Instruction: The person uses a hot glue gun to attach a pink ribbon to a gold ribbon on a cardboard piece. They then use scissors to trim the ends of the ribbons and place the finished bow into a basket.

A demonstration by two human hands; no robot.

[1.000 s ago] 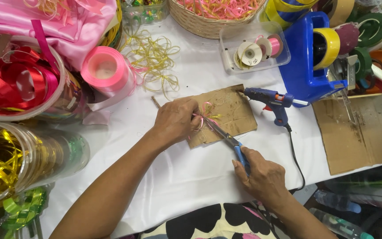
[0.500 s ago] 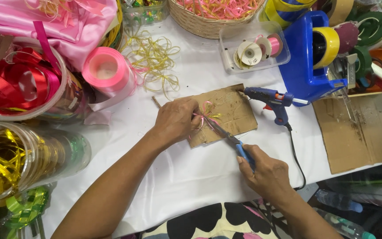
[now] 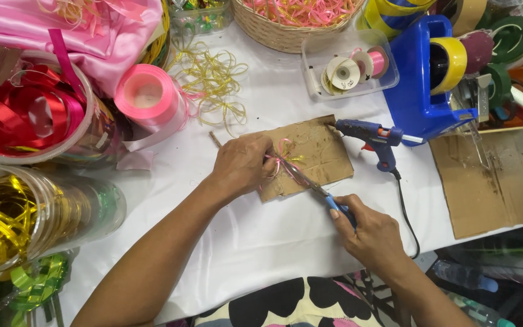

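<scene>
My left hand (image 3: 244,165) pinches a small bow of pink and gold ribbon (image 3: 284,156) over a brown cardboard piece (image 3: 319,151) on the white table. A thin stick (image 3: 214,139) pokes out from behind that hand. My right hand (image 3: 370,233) grips blue-handled scissors (image 3: 313,186), and the blades reach up-left to the bow, right at my left fingertips. Whether the blades are closed on the ribbon is too small to tell.
A blue glue gun (image 3: 373,138) lies just right of the cardboard, its cord trailing down. Behind are a blue tape dispenser (image 3: 425,85), a clear tray of spools (image 3: 349,69), a basket (image 3: 286,27), a pink ribbon roll (image 3: 149,97), loose gold loops (image 3: 213,79). Ribbon tubs (image 3: 25,115) crowd the left; another cardboard sheet (image 3: 491,181) lies right.
Both hands stay nearly where they were. The scissors' blades have edged slightly closer to the bow at my left fingertips.
</scene>
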